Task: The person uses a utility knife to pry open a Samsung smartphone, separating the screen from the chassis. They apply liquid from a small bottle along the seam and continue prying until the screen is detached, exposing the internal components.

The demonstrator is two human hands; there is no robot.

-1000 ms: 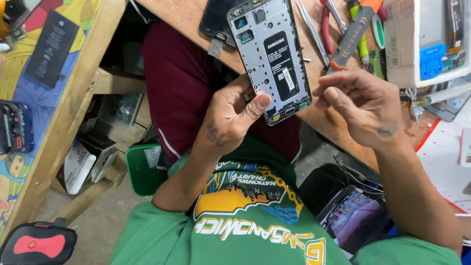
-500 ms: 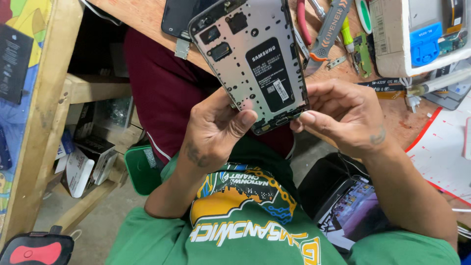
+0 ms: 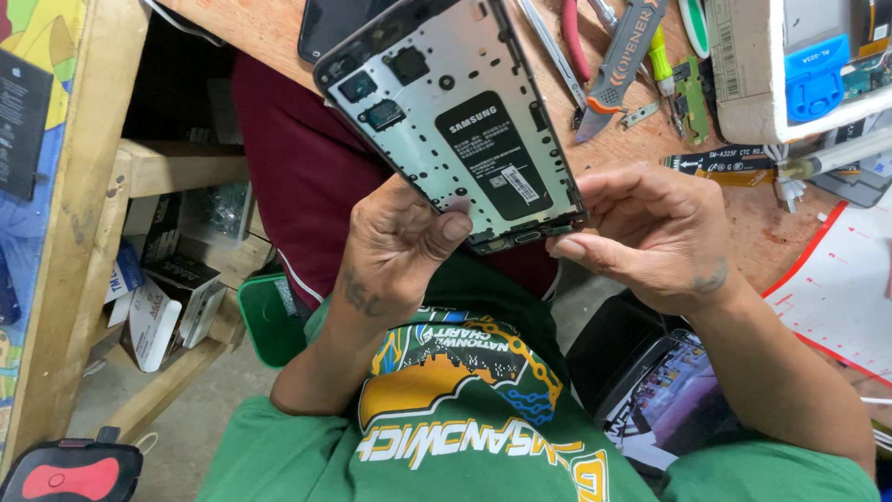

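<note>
A wooden workbench [image 3: 743, 232] fills the upper right, and everything else sits relative to it. Held above its near edge is an opened phone frame [image 3: 460, 116], back cover off, its silver inner plate with a black label facing the camera. Its long axis runs diagonally: the camera-hole end points up and left, away from the person, and the port end points down and right toward the green shirt [image 3: 465, 428]. The left hand [image 3: 395, 246] clamps the frame's lower left edge, thumb pressed on the plate. The right hand [image 3: 650, 232] pinches the bottom right corner, fingertips closed together on the port end. On the bench beyond the frame, a white open box [image 3: 743, 84] at the far right holds a blue plastic part [image 3: 818, 79]. Left of the box lie a grey opening tool [image 3: 623, 65] and red-handled pliers [image 3: 571, 37].
</note>
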